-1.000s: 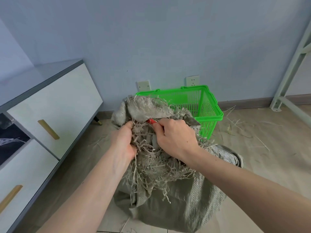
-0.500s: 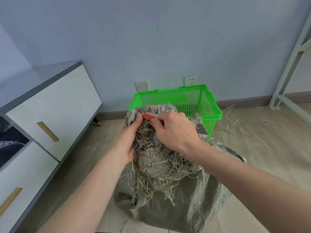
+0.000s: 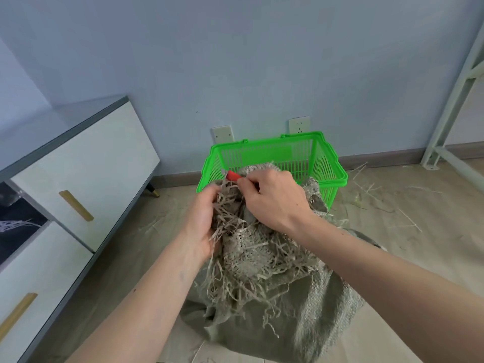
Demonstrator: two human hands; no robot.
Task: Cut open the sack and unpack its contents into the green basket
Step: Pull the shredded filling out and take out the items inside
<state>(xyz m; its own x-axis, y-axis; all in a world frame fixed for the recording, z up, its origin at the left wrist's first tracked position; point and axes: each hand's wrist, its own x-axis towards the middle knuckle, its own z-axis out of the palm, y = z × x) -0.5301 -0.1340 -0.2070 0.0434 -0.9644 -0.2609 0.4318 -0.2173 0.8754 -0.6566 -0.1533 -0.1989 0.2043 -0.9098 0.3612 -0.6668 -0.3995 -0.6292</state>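
A grey-green woven sack (image 3: 309, 318) stands on the floor in front of me, its top frayed into loose pale strands (image 3: 251, 268). My left hand (image 3: 201, 221) grips the frayed fabric at the sack's upper left. My right hand (image 3: 272, 200) is closed around a small red cutter (image 3: 233, 176), whose tip pokes out at the sack's top edge. The green plastic basket (image 3: 327, 163) stands just behind the sack against the wall; the sack's top hides part of its front and inside.
A white cabinet with gold handles (image 3: 76, 179) runs along the left. Loose strands (image 3: 372, 189) litter the floor to the right of the basket. A pale metal frame leg (image 3: 445, 121) stands at far right. Two wall sockets (image 3: 299, 125) sit behind the basket.
The sack's top has dropped lower, uncovering more of the basket. Both hands stayed at the top edge, the right one still on the red cutter.
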